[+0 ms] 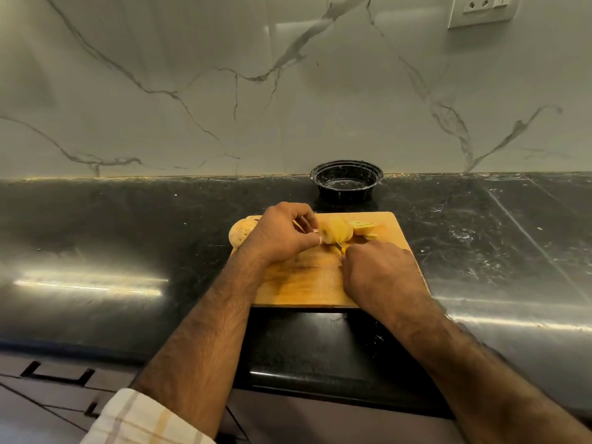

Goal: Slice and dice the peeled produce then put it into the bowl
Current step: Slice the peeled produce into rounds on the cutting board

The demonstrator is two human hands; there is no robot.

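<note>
**Peeled potato under the knife on the cutting board**

On a wooden cutting board [307, 283], at its 12 o'clock end: a peeled yellow potato [336, 233], partly sliced; cut slices [363, 227] lying just beside it at 3 o'clock; left hand [282, 233] curled over the potato's left end, fingertips [317, 240] pinching it down against the board; right hand [378, 270] at 5 o'clock from the potato, closed round a knife [339, 247], only a short bit of blade and a yellow handle tip showing, blade touching the potato's near side. At the board's 9 o'clock corner, half hidden behind the left hand: an unpeeled potato [238, 235], brown and speckled. At 12 o'clock beyond the board, against the marble wall [224, 91]: a black plastic bowl [346, 179], apart from the board, nothing visible inside. All on a glossy black desk [128, 219]; checked sleeve [141, 421] rolled up on the left arm; wall socket [483, 8] at upper right.
</note>
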